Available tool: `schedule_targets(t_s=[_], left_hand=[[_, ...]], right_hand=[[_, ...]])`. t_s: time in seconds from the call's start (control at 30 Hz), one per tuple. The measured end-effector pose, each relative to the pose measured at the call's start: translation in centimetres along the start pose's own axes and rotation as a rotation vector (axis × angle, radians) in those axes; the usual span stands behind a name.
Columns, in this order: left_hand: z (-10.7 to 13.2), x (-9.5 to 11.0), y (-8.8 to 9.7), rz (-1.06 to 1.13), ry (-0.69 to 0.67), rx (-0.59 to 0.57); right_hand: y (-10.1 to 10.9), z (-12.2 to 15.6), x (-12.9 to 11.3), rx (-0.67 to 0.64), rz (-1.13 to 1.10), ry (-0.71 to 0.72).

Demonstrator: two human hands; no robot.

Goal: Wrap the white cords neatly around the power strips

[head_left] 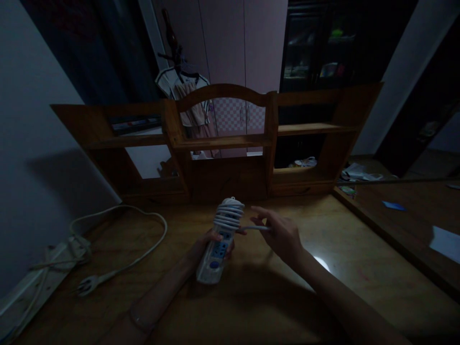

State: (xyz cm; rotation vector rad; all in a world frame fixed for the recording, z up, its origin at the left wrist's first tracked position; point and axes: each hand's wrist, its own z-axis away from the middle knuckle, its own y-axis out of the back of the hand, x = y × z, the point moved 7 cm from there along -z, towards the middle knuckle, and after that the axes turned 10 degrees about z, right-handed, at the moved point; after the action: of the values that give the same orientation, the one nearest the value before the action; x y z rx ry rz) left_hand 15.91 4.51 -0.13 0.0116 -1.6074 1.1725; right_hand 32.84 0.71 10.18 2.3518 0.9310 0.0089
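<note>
My left hand (204, 243) is wrapped round a white power strip (210, 274) with blue sockets and a dark blue switch, held tilted above the wooden desk. White cord (229, 214) is wound in several turns about its far end. From those turns a free length of cord (256, 228) runs rightwards into my right hand (283, 235). That hand is closed on the cord with its lower fingers, while the index finger points left towards the coils. Where the cord continues past my right palm is hidden.
A second white power strip (39, 282) lies at the left by the wall, its cord looping over the desk to a plug (87, 285). Behind stands a wooden shelf unit (223, 143). A raised wooden edge (388, 232) borders the right side, with paper (445, 243) beyond it.
</note>
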Motion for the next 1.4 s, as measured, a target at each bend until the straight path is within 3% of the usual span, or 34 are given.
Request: schedule_targets(t_s=[0.1, 0.23, 0.33, 0.5, 0.8, 1.4], left_hand=[[-0.1, -0.8, 0.2, -0.028, 0.017, 0.018], [0.0, -1.3, 0.1, -0.034, 0.025, 0.035], [0.2, -1.0, 0.5, 0.006, 0.025, 0.122], [0.4, -0.4, 1.1, 0.028, -0.021, 0.206], [0.1, -1.1, 1.5, -0.032, -0.001, 0.124], [0.1, -0.9, 1.8, -0.116, -0.065, 0.111]], right_hand=[[0.5, 0.1, -0.3, 0.048, -0.149, -0.042], [-0.5, -0.1, -1.5, -0.096, -0.213, -0.061], [-1.7, 0.2, -2.2, -0.179, -0.230, -0.044], [-3.1, 0.9, -2.1, -0.191, -0.215, -0.056], [-3.4, 0.9, -0.3, -0.112, -0.209, -0.145], [-3.5, 1.3, -0.3, -0.099, -0.210, -0.131]])
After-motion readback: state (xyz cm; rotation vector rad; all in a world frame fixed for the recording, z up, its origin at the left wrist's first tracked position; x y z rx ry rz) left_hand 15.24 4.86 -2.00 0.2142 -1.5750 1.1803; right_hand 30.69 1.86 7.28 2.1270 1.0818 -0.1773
